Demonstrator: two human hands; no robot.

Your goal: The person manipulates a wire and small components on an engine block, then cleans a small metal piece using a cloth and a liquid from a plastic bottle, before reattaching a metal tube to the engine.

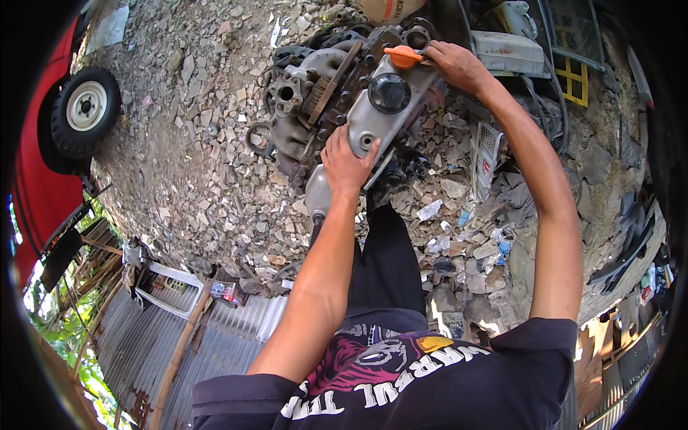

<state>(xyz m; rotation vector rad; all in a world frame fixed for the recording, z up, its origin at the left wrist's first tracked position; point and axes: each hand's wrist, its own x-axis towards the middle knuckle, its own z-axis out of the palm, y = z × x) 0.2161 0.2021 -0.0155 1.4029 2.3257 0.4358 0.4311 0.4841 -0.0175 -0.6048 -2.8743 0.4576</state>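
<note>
- Evidently, we have both hands on the cover [383,127], a long grey metal piece lying along the right side of the engine [288,136], on the rubble [208,154] at the far middle of the scene.
- Our left hand [349,163] is clamped across the near part of the cover, fingers over its left edge and thumb by the small hole.
- Our right hand [456,66] reaches to the far end, fingers curled at the corner just beside the orange piece [404,56]; we cannot tell whether they grip that piece, the cover or both.
- The hands are well apart, with the black cap [390,93] between them.
- Left of the cover, what looks like a brush [326,89] rests on the engine.
- We judge the step in hand to be steadying or positioning the cover; whether it sits loose or fastened, we cannot tell.
- As we see it, the next move calls for even support at both ends, fingers clear of the edges underneath, and no knock against the brush.
</note>
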